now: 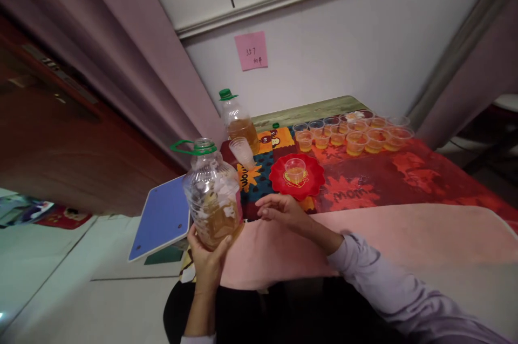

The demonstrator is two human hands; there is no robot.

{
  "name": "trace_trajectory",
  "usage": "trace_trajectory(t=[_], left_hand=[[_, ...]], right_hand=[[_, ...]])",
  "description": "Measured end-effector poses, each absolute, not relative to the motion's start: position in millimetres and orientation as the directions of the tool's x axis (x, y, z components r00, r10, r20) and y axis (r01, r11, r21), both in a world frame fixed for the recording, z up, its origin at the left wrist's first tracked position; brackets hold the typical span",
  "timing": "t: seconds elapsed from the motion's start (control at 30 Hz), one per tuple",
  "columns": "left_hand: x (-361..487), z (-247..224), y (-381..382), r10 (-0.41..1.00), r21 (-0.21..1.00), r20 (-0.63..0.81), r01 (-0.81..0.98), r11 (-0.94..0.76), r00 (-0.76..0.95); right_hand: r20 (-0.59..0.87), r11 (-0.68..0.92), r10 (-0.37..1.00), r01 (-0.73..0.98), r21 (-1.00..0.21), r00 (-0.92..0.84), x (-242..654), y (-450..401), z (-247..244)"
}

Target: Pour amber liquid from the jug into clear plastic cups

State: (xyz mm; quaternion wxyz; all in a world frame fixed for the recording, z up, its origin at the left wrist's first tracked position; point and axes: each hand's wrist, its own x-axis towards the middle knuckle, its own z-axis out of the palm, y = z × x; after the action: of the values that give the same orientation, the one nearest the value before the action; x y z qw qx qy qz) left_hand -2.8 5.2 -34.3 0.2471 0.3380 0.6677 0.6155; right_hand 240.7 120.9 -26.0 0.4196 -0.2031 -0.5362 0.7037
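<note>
My left hand [208,257] grips the lower part of a big clear plastic jug [214,198], which has no cap on its mouth and a green ring handle at its neck. Amber liquid fills its lower part. With fingers apart and nothing in them, my right hand [285,211] hovers at the near edge of a red scalloped plate [277,184]. On that plate stands a clear plastic cup [295,171] with some amber liquid. A nested stack of clear cups [242,152] leans beyond the jug.
A second jug [243,129] with a green cap stands at the back left. Several cups of amber liquid [356,142] stand in rows at the right rear. A loose green cap [275,126] lies near the wall. A blue board [164,214] is left of the table; a pink cloth [364,230] covers its front.
</note>
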Motion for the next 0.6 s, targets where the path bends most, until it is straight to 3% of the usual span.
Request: trace_trajectory(t=[0.13,0.23,0.33,0.43,0.6], left_hand=[[-6,-38,5,0.76,0.99,0.101,0.138,-0.015,-0.642],[-9,-40,5,0.762,0.987,0.112,0.162,-0.01,-0.637],[-11,-40,5,0.774,0.987,0.114,0.162,-0.014,-0.623],[-11,-39,5,0.773,0.984,0.117,0.176,-0.007,-0.624],[-10,-38,6,0.768,0.986,0.108,0.168,0.0,-0.631]], right_hand=[[0.29,0.31,0.858,-0.021,-0.95,-0.424,279,145,3],[0.421,0.521,0.846,0.34,-0.783,-0.327,313,179,27],[0.411,0.551,0.833,0.622,-0.556,-0.371,334,212,35],[0.275,0.502,0.863,0.778,-0.378,-0.423,339,232,28],[0.155,0.463,0.886,0.833,-0.304,-0.436,329,241,15]])
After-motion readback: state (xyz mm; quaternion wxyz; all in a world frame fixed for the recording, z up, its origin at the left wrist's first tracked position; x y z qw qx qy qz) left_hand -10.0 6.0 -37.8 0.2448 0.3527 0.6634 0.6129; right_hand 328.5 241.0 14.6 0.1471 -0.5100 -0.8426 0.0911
